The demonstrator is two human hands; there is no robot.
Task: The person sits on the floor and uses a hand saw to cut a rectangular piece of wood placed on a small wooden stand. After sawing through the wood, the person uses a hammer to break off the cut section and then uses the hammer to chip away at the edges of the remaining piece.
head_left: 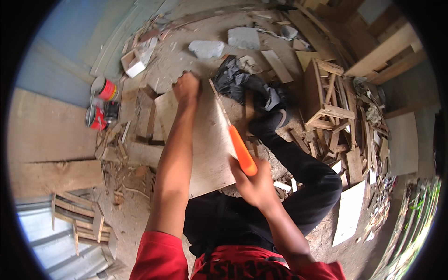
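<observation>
A pale plywood board (210, 149) lies in front of me, its near end close to my lap. My left hand (186, 87) is closed at the board's far edge, with the forearm stretched across the sheet. My right hand (255, 184) grips the orange handle (241, 151) of a handsaw. Its narrow blade (220, 102) points away from me along the right edge of the board. Whether the teeth sit in the wood cannot be made out. Wooden pieces (151, 119) show under and beside the board's left side.
A black plastic bag (231, 77) lies beyond the blade, near my outstretched right leg (298, 158). Red paint cans (97, 116) stand at the left. A wooden frame (326, 98) and heaps of offcuts fill the right. Pale blocks (243, 38) lie at the far side.
</observation>
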